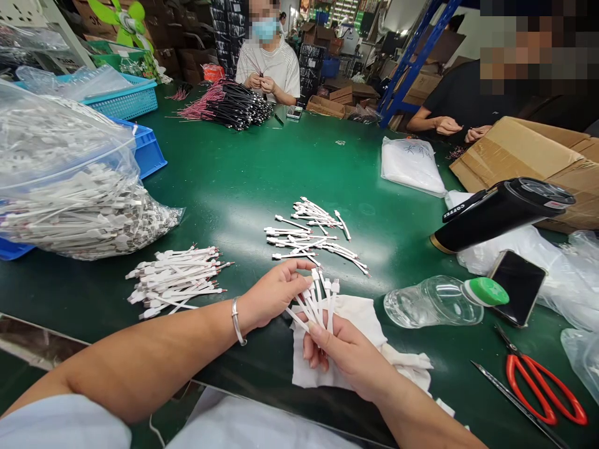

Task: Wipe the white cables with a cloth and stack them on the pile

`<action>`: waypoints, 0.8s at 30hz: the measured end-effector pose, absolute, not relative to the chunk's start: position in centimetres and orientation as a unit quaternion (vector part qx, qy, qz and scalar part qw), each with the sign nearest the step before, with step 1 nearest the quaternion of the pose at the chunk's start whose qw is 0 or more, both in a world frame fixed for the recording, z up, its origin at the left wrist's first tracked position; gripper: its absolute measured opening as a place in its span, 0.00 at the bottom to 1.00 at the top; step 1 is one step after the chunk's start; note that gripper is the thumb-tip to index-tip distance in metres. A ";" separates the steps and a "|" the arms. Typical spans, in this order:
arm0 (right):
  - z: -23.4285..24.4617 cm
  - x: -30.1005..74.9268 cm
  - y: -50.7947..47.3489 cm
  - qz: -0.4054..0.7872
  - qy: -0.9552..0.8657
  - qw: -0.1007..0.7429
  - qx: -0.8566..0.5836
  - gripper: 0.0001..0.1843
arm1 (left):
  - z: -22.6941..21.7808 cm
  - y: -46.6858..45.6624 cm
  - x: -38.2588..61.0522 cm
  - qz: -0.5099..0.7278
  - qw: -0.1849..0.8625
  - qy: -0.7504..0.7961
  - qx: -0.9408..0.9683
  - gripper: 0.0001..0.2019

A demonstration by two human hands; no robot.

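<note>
A: What are the fingers doing?

B: The right hand [349, 349] grips a fan of white cables [322, 305] between thumb and fingers, plugs pointing up and away. The left hand [276, 293] has its thumb and fingertips at the plug ends; I can't tell whether they pinch one.

A: And right around them?

B: A white cloth [365, 312] lies on the green table [224, 174] under the right hand. A silver bracelet [238, 321] circles the left wrist. Just beyond the hands are loose cables [304, 237], scattered in rough rows.

A: More of them to the left?

B: Yes, a denser pile [178, 277] beyond the left forearm, then a bulging clear bag [84, 212] full of white cables, near a blue bin [150, 149].

A: On the right?

B: A bottle [425, 302] on its side with a green cap, a dark phone [517, 287], a black tumbler [496, 215], and nearer, red-handled scissors [545, 386] beside tweezers [515, 399].

A: Farther out?

B: Across the table, a masked person [271, 65] handles thin wires behind a heap of black and red leads [234, 103]. Another person [458, 100] in dark clothing sits at the right, near a cardboard box [524, 149].
</note>
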State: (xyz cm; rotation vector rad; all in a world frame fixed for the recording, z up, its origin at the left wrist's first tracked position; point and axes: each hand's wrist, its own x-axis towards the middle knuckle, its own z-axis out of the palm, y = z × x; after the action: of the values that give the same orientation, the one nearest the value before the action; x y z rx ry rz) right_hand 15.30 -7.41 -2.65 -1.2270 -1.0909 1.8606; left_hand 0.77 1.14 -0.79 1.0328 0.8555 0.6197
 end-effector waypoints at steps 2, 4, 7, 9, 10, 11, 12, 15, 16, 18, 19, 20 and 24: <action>-2.6 15.3 -7.4 0.709 -0.418 0.323 -0.466 0.24 | -0.7 1.1 0.8 0.279 0.738 0.392 0.473 0.17; -2.5 15.3 -7.4 0.709 -0.420 0.321 -0.467 0.24 | -0.6 1.1 0.9 0.277 0.740 0.393 0.470 0.16; -2.3 15.2 -7.3 0.708 -0.422 0.318 -0.468 0.25 | -0.5 1.1 0.9 0.277 0.748 0.391 0.459 0.16; -2.2 15.2 -7.3 0.708 -0.423 0.317 -0.468 0.25 | -0.6 1.1 0.9 0.277 0.749 0.391 0.457 0.15; -2.2 15.2 -7.3 0.709 -0.424 0.317 -0.467 0.25 | -0.6 1.1 0.9 0.277 0.748 0.392 0.458 0.15; -2.3 15.2 -7.3 0.709 -0.424 0.316 -0.466 0.25 | -0.6 1.1 0.9 0.276 0.747 0.392 0.461 0.15; -2.3 15.2 -7.3 0.709 -0.426 0.316 -0.465 0.25 | -0.6 1.1 0.9 0.277 0.745 0.391 0.464 0.14; -2.4 15.3 -7.4 0.706 -0.436 0.312 -0.462 0.23 | -0.7 1.1 0.9 0.281 0.738 0.387 0.475 0.14; -2.4 15.3 -7.4 0.705 -0.441 0.309 -0.462 0.23 | -0.7 1.1 0.9 0.282 0.737 0.385 0.479 0.14; -2.4 15.3 -7.4 0.701 -0.454 0.300 -0.461 0.23 | -0.9 1.1 0.9 0.279 0.736 0.383 0.484 0.15; -2.4 15.4 -7.4 0.698 -0.461 0.296 -0.461 0.24 | -1.0 1.1 0.9 0.276 0.735 0.383 0.486 0.15; -2.4 15.4 -7.4 0.696 -0.467 0.292 -0.461 0.25 | -1.1 1.1 0.9 0.274 0.734 0.383 0.489 0.16; -2.2 15.3 -7.3 0.692 -0.476 0.288 -0.460 0.25 | -1.2 1.1 0.8 0.277 0.710 0.396 0.511 0.16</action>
State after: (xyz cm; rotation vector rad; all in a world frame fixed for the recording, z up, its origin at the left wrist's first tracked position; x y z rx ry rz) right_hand 15.30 -7.32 -2.25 -1.2298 -1.2718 1.8470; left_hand 0.82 1.10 -1.21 1.1342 0.8793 0.6154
